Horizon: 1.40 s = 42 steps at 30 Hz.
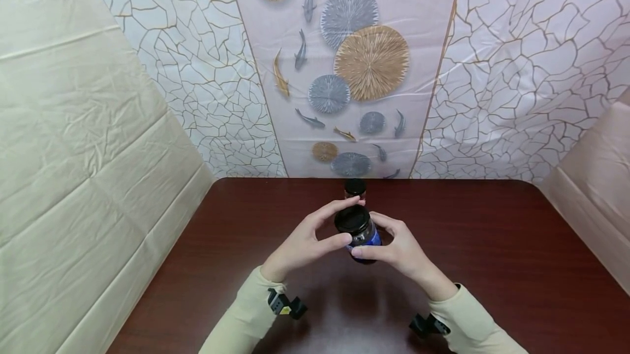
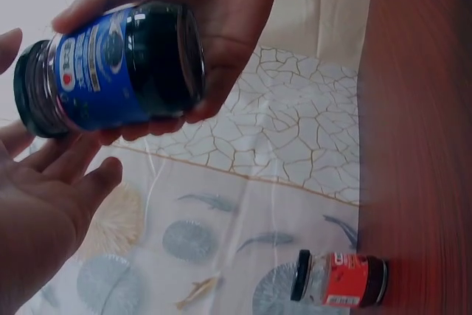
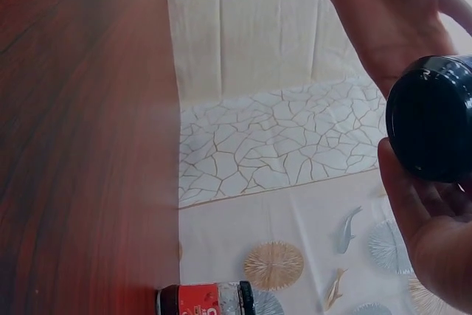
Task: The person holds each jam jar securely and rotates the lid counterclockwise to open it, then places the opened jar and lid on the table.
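A dark jar (image 1: 363, 233) with a black lid (image 1: 351, 219) and a blue label (image 2: 94, 71) is held up above the table, somewhat tilted. My right hand (image 1: 401, 250) grips the jar's body, thumb in front and fingers round the far side. Around the lid spreads my left hand (image 1: 307, 239), its index finger extended past the far edge and its thumb near the neck. Whether the left fingertips touch the lid is unclear. The right wrist view shows the jar's dark base (image 3: 428, 119).
Behind the held jar, a smaller jar (image 2: 346, 279) with a red label and black lid stands upright near the back of the brown wooden table (image 1: 236, 222). A patterned cloth (image 1: 344, 124) hangs behind the table, and pale cloth (image 1: 98, 179) hangs at the sides.
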Available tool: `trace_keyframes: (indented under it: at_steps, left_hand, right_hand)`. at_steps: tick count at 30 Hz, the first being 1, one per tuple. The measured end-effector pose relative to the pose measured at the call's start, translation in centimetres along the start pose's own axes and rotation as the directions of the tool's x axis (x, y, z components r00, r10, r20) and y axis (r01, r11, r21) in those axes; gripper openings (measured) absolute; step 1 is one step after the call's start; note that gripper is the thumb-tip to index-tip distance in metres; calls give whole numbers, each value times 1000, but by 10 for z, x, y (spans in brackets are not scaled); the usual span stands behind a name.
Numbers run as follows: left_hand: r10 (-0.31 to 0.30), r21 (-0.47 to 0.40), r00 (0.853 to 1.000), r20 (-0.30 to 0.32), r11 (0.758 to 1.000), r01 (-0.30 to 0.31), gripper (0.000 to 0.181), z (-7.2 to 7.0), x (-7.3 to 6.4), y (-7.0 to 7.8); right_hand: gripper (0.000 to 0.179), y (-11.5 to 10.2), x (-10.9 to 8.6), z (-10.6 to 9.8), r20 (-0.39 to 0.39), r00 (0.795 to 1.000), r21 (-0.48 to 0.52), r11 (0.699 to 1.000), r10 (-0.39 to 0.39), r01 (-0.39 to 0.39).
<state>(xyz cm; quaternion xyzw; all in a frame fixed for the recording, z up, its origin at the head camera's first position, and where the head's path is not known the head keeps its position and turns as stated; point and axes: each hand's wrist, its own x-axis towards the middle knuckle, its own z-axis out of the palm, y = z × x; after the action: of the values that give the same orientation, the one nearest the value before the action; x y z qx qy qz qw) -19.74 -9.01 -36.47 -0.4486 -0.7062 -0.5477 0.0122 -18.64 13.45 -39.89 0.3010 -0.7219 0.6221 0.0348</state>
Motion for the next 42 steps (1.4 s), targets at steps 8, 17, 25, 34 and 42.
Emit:
trace_keyframes:
  at_steps: [8,17,25,34,42]
  left_hand:
    - [8,52,1000,-4,999,-8,52,-8,-5,6]
    - [16,141,999,-39,990,-10,50,-13,-12,-2]
    - [-16,186,996,-83,982,32,53,-17,-16,2]
    - [1,130,1000,-4,992,0,70,-18,-16,2]
    - [89,85,987,132,991,-101,82,-9,-8,5]
  right_hand:
    - [44,0,1,0,0,1000,19,1000,-7,7]
    - [43,1,1,-1,-4,1000,3,1000,-5,5]
    - [46,0,-1,-1,33,999,13,1000,20,-21]
    - [51,1,-2,-2,153,988,68,998,-23,12]
    - [50,-1,-2,-1,236,969,154,988,-69,33]
